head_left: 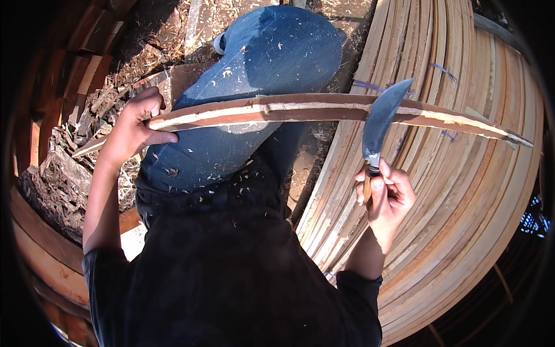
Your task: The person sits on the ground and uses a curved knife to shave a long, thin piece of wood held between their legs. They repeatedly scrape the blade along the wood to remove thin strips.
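Observation:
A long wooden strip (231, 110) with dark faces and a pale, rough edge lies crosswise over my thigh, its right end reaching over the bundled wood. My left hand (141, 118) is closed round the strip near its left end. In my right hand (386, 194) is a knife with a wooden handle, gripped with the thumb along it. The knife's broad, curved grey blade (383, 122) points up and away, passing across the strip in this view. Whether the blade touches the wood I cannot tell.
Bundles of long pale wooden strips (439, 231), tied with purplish string (444, 72), fill the right side. Stacked reddish-brown wood pieces (87, 75) stand at the left. Bark scraps and shavings (66, 185) cover the ground there, and shavings dot my jeans (277, 46).

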